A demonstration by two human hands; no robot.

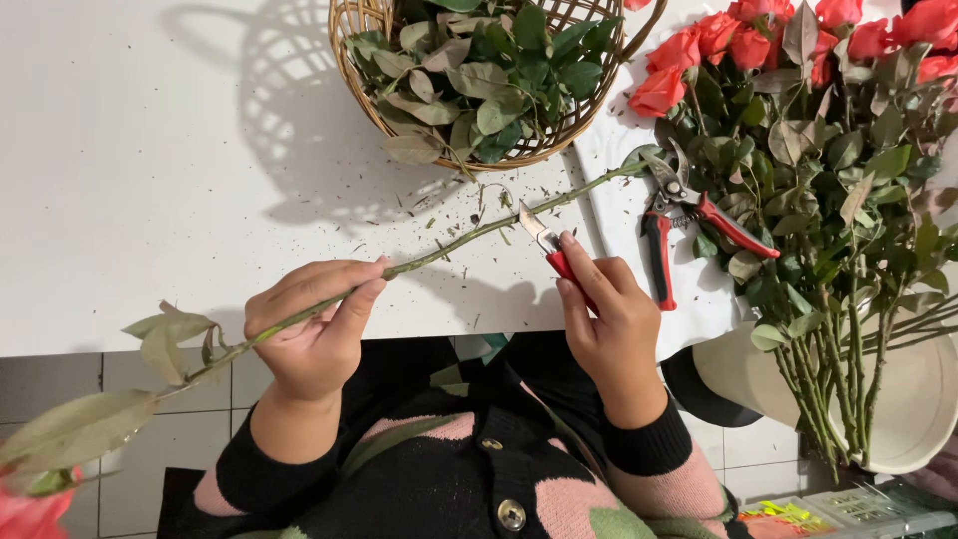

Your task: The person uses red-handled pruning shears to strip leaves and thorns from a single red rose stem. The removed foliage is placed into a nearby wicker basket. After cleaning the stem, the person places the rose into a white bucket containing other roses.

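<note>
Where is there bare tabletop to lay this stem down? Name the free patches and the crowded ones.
Free: the white table left of the wicker basket, above the left hand.
Tight: the debris-strewn strip between basket and right hand.
Crowded: right side, with red pruners, bunched roses and white bucket.

Florist's work corner, likely a flower shop: white table (150, 200) littered with stem trimmings, basket (351, 20) of stripped leaves at 12 o'clock, red roses (699, 45) bunched at 2 o'clock, pruners (689, 215) beside them, tiled floor (60, 384) below.
</note>
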